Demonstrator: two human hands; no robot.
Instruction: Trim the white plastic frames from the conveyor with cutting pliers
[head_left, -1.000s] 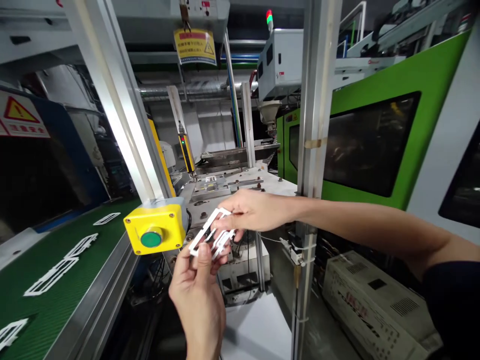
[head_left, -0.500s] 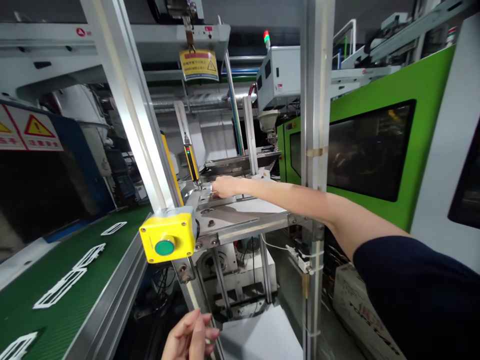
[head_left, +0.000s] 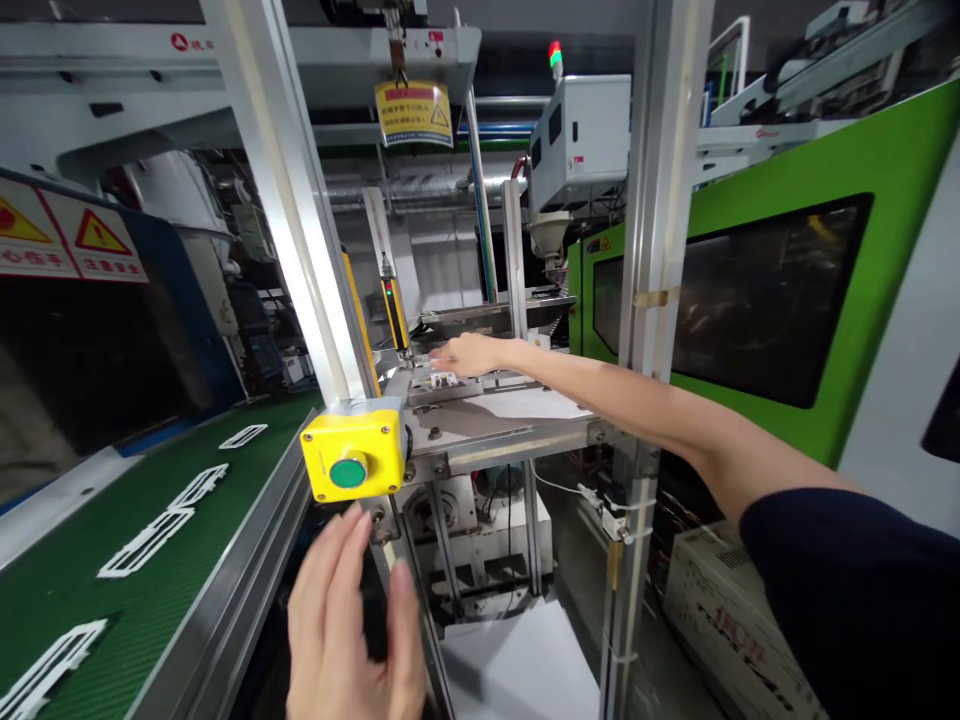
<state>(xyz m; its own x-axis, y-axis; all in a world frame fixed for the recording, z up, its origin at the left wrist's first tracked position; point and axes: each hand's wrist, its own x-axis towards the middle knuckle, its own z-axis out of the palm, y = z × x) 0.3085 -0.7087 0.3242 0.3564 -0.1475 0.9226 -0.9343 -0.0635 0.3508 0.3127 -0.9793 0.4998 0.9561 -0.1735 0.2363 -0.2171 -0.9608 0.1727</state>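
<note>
head view: the right hand (head_left: 474, 355) is hovering by a white part (head_left: 444, 380) lying on the bench (head_left: 491, 415), its finger state unclear; the left hand (head_left: 349, 630) is hanging below the yellow button box (head_left: 351, 438), fingers spread.

The frames (head_left: 154, 546) are white, belt (head_left: 202, 530) green, button box (head_left: 352, 430) yellow, sleeve (head_left: 862, 580) navy.

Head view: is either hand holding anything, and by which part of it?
The left hand is open and holds nothing. The right hand is close to the small white part; whether it has a grip on anything cannot be told.
</note>
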